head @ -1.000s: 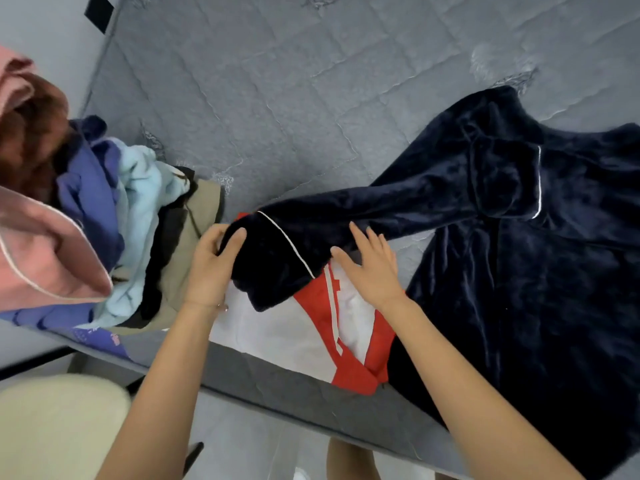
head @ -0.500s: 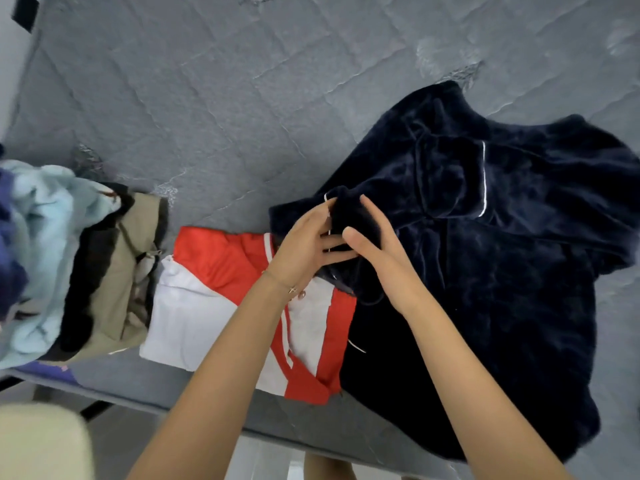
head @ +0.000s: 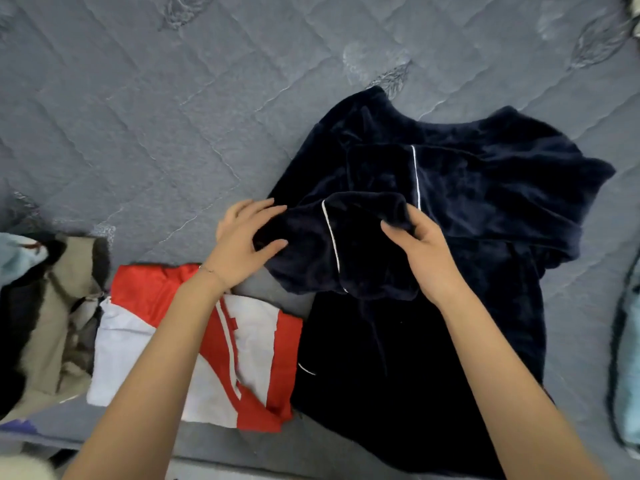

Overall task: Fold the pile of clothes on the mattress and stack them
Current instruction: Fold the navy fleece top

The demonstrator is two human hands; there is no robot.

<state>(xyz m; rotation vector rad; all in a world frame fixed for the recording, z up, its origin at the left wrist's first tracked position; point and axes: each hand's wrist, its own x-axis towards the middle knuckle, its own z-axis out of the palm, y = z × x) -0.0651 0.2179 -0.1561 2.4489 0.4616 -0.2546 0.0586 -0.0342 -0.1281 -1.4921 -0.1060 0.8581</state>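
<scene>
Navy cloth fills the right half of what we see: a dark velvety garment (head: pixel 363 375) lies spread on the grey quilted mattress (head: pixel 173 116), collar end away from us and hem toward the near edge. One sleeve (head: pixel 363 237) is folded across the chest, with its white-piped cuff lying just below the chest pocket (head: pixel 377 171).

We see the left hand (head: pixel 239 244) at the sleeve's left end, where the fold bulges. Its fingers (head: pixel 256 206) are spread and nearly straight, lying along the upper edge of the fold, while the thumb (head: pixel 273 244) points right and rests on the cloth lower down. The bulge of the fold sits between thumb and forefinger, touched rather than clamped. A thin bracelet (head: pixel 207 270) circles that wrist.

The right hand (head: pixel 426 258) is at the cuff end. Its fingers (head: pixel 420 216) curl over the top of the cuff and the thumb comes in from the left, so the cuff's edge is pinched between them. The sleeve runs between our two hands, with the white piping (head: pixel 330 237) crossing it near the middle.

Just left of the navy garment, under the left forearm, a folded red and white garment (head: pixel 252 344) lies flat near the mattress edge. Further left a pile of clothes (head: pixel 45 306) in beige, black and pale blue is heaped up. At the far right edge we glimpse a light blue cloth (head: pixel 627 375)
</scene>
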